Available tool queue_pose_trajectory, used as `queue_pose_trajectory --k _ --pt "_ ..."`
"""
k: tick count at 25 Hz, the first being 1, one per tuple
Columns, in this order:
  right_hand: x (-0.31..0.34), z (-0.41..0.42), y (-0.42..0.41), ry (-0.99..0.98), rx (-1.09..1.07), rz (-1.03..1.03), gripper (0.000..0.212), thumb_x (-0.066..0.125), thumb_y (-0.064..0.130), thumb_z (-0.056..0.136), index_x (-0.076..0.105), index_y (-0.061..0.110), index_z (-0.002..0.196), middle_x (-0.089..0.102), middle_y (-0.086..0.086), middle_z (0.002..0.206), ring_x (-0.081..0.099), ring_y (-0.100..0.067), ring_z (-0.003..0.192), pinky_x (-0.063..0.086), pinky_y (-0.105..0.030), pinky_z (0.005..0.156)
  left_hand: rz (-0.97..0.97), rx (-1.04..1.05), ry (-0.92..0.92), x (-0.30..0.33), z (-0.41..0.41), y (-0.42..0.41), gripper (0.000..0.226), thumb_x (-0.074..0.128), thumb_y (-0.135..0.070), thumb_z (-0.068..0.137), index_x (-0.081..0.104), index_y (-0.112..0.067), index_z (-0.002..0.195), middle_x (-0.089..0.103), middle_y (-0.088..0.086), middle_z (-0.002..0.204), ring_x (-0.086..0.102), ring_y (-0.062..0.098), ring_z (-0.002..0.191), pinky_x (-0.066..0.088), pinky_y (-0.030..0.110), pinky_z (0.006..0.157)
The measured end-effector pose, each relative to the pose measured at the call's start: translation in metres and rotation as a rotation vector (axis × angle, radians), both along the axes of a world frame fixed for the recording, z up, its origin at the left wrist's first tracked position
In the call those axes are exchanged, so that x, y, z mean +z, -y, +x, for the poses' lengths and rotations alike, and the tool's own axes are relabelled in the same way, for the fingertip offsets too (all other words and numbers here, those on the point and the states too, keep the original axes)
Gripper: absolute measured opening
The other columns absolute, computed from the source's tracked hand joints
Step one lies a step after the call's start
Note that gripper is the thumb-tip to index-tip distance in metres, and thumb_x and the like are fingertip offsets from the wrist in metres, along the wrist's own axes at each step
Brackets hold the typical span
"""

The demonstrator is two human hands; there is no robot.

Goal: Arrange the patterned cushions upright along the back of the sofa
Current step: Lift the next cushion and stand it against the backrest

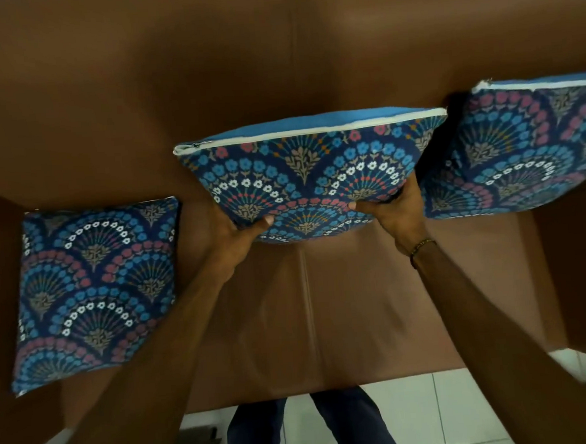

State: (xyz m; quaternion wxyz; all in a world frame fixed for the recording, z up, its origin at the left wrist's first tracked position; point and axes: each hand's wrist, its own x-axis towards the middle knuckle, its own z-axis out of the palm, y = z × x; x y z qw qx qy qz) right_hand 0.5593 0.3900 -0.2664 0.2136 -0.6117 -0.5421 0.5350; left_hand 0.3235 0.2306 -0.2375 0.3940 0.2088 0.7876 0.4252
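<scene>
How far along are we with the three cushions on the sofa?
Done, apparently: the right cushion stands upright against the sofa back. In hand: the left hand and right hand grip the middle cushion by its lower edge. Left: the left cushion seems to lie flat on the seat.

Brown sofa (pixel 275 68) with patterned cushions on it, white tiled floor (pixel 416 416) below.

Left of the two gripping hands, the left cushion (pixel 93 289) lies flat on the seat beside the armrest. Right of the grip, the right cushion (pixel 520 149) stands against the backrest. Between them, the held middle cushion (pixel 309 176) sits above the seat seam, its zipped edge uppermost; whether it touches the seat is unclear.
</scene>
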Motion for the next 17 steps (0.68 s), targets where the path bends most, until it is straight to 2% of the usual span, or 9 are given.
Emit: queue_pose_trajectory --k 3,6,8,9,10,11,13,14,17 --pt "0.003 -0.008 0.017 0.030 -0.043 -0.042 0.099 0.101 0.031 0.057 0.046 0.031 0.140 0.061 -0.003 0.141 0.060 -0.022 0.130 0.050 -0.046 0.111 -0.027 -0.110 -0.098 -0.013 -0.010 0.005 0.091 0.088 -0.034 0.081 0.037 -0.013 0.153 0.054 0.003 0.149 0.053 0.017 0.133 0.048 0.021 0.109" --pt "0.011 -0.080 0.074 0.136 0.086 -0.523 0.069 0.080 0.028 0.090 0.046 0.022 0.150 0.050 -0.008 0.154 0.047 -0.030 0.142 0.040 -0.049 0.117 -0.290 -0.217 -0.228 -0.051 -0.080 0.060 0.099 0.076 -0.064 0.082 0.029 -0.022 0.159 0.039 0.010 0.161 0.040 0.028 0.145 0.034 0.051 0.122" --pt "0.011 -0.093 0.097 0.199 0.218 -0.757 0.070 0.081 0.045 0.085 0.054 0.024 0.146 0.053 0.000 0.153 0.045 -0.023 0.142 0.044 -0.046 0.113 -0.475 -0.257 -0.483 -0.071 -0.099 0.090 0.089 0.058 -0.067 0.088 0.034 -0.016 0.156 0.037 0.022 0.158 0.033 0.043 0.146 0.022 0.066 0.121" --pt "0.008 -0.099 0.105 0.166 0.266 -0.812 0.074 0.085 0.046 0.078 0.058 0.025 0.143 0.056 0.006 0.146 0.047 -0.017 0.139 0.049 -0.038 0.109 -0.508 -0.234 -0.603 -0.073 -0.107 0.105 0.087 0.048 -0.069 0.088 0.038 -0.011 0.153 0.039 0.026 0.155 0.033 0.048 0.144 0.020 0.071 0.118" --pt "0.006 -0.111 0.113 0.117 0.304 -0.854 0.069 0.085 0.044 0.077 0.061 0.026 0.139 0.058 0.009 0.137 0.049 -0.013 0.135 0.051 -0.032 0.105 -0.506 -0.183 -0.668 -0.072 -0.119 0.118 0.089 0.042 -0.069 0.086 0.041 -0.007 0.150 0.039 0.028 0.154 0.033 0.051 0.144 0.019 0.074 0.116" --pt "0.002 -0.133 0.124 0.115 0.355 -0.879 0.056 0.082 0.045 0.082 0.064 0.029 0.132 0.061 0.008 0.128 0.052 -0.014 0.133 0.052 -0.035 0.106 -0.499 -0.125 -0.688 -0.070 -0.139 0.135 0.090 0.041 -0.069 0.086 0.040 -0.005 0.150 0.038 0.028 0.156 0.031 0.051 0.145 0.017 0.075 0.116" --pt "-0.008 -0.194 0.160 0.154 0.448 -0.891 0.029 0.072 0.050 0.091 0.066 0.035 0.115 0.061 0.006 0.126 0.055 -0.021 0.132 0.051 -0.049 0.107 -0.553 -0.024 -0.656 -0.067 -0.188 0.177 0.098 0.050 -0.073 0.084 0.034 -0.007 0.155 0.030 0.025 0.163 0.026 0.047 0.150 0.013 0.070 0.119" --pt "-0.011 -0.224 0.178 0.139 0.481 -0.914 0.031 0.073 0.053 0.090 0.065 0.037 0.115 0.059 0.005 0.132 0.054 -0.024 0.135 0.052 -0.052 0.107 -0.585 0.019 -0.592 -0.064 -0.211 0.196 0.106 0.058 -0.074 0.080 0.028 -0.010 0.159 0.025 0.022 0.167 0.022 0.044 0.153 0.013 0.066 0.122" --pt "-0.026 -0.309 0.231 0.134 0.547 -0.944 0.068 0.079 0.059 0.082 0.057 0.030 0.140 0.057 0.001 0.142 0.055 -0.030 0.134 0.056 -0.052 0.100 -0.544 0.238 -0.178 -0.059 -0.274 0.239 0.130 0.085 -0.071 0.063 0.018 -0.020 0.163 0.030 0.012 0.167 0.032 0.036 0.152 0.030 0.055 0.123"
